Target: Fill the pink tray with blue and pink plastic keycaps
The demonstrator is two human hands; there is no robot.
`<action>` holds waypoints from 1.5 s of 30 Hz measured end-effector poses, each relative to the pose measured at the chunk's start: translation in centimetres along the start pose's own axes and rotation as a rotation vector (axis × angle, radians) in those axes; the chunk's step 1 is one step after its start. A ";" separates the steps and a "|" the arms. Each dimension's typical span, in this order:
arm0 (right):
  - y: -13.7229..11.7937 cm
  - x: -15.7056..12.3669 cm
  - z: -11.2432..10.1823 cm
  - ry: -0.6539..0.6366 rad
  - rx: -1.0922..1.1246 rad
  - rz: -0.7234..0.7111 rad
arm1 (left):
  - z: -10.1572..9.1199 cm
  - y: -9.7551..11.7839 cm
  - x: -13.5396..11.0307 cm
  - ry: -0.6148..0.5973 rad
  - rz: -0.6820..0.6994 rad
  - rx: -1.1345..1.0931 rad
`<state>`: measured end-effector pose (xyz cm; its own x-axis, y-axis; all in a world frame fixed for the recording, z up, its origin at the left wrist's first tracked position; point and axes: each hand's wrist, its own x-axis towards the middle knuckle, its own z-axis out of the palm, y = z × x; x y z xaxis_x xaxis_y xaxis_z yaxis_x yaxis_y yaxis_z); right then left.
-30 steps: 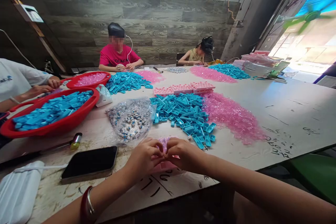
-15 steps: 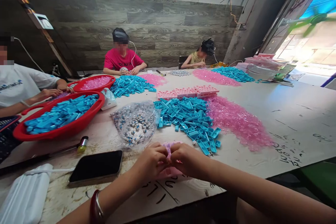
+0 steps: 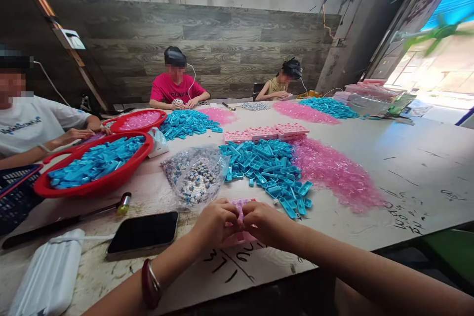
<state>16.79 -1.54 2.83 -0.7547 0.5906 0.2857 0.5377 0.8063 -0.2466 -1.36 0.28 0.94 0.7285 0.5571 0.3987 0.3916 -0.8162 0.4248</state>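
My left hand (image 3: 216, 224) and my right hand (image 3: 264, 223) meet at the table's near edge, fingertips pinched together over a pink plastic tray (image 3: 237, 237) that lies under them. A small part sits between the fingertips; I cannot tell what it is. Just beyond my hands lies a heap of blue plastic pieces (image 3: 266, 165), with a spread of clear pink pieces (image 3: 333, 173) to its right. A clear bag of small metal-and-blue parts (image 3: 194, 176) rests left of the blue heap.
A black phone (image 3: 144, 233) and a white mask (image 3: 48, 276) lie near left, a hammer (image 3: 74, 217) behind them. Red basins (image 3: 94, 185) hold blue and pink pieces. Pink filled trays (image 3: 264, 132) stand mid-table. Three other people sit at the left and far side.
The camera has turned slightly left and up, bringing the person on the left further into view. My hands stay pinched together over the pink tray, fingers shifting only a little.
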 end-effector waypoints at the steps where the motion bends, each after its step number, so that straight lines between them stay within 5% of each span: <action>1: 0.0 0.0 0.0 0.005 -0.011 0.000 | 0.0 0.0 0.0 0.005 0.004 0.006; 9: 0.4 -1.3 -0.3 0.089 0.124 0.052 | -1.7 -0.5 0.0 0.013 0.042 -0.143; 14: 1.3 -2.4 -0.8 0.215 0.112 0.152 | -2.8 -0.9 -0.1 0.120 -0.142 0.001; 19: 1.9 -2.6 -1.0 0.285 0.144 0.190 | -2.7 -0.9 -0.3 -0.090 -0.204 0.082; 23: 1.8 -2.0 -1.2 0.144 0.167 0.199 | -2.3 -0.4 -0.4 -0.122 -0.137 0.076; 28: 1.3 -1.5 -2.1 -0.127 0.216 0.379 | -1.8 0.3 -0.4 -0.022 0.031 0.076; 34: -0.5 -0.4 -3.7 -0.258 0.176 0.539 | -1.5 1.0 -0.3 0.090 0.182 0.078; 38: -1.1 0.4 -3.9 -0.348 0.137 0.651 | -1.5 1.2 -0.3 0.034 0.119 -0.007; 45: -1.5 0.4 -3.5 -0.283 0.101 0.644 | -1.2 0.7 -0.4 -0.051 -0.158 -0.272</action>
<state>16.98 -2.38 6.55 -0.3742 0.9069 -0.1936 0.8827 0.2844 -0.3741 -2.02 -0.35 2.02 0.7007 0.6597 0.2717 0.3426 -0.6451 0.6830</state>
